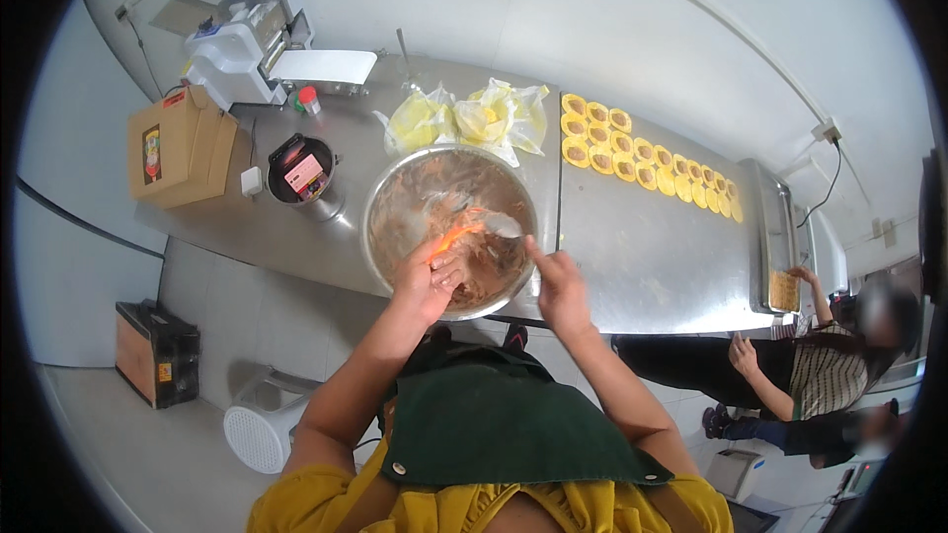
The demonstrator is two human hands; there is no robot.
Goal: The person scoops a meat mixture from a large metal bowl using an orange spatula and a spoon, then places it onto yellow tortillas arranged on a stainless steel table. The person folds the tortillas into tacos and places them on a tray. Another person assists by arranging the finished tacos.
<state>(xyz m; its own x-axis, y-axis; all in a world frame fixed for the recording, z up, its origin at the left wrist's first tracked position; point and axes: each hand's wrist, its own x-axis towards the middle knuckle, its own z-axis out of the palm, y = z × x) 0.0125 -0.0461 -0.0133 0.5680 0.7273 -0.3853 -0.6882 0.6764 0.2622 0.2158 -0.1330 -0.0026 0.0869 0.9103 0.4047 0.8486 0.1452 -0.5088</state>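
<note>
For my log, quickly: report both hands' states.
Left hand: closed, holding an orange utensil.
Right hand: fingers curled; whether they grip anything cannot be told.

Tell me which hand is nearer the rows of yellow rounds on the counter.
Right. The right hand is by the right rim of the bowl, with the yellow rounds ahead and rightward; the left hand is over the bowl, farther from them.

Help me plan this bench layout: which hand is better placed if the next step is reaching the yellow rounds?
Probably the right hand: it sits nearer the yellow rounds, while the left hand grips an orange handle.
</note>
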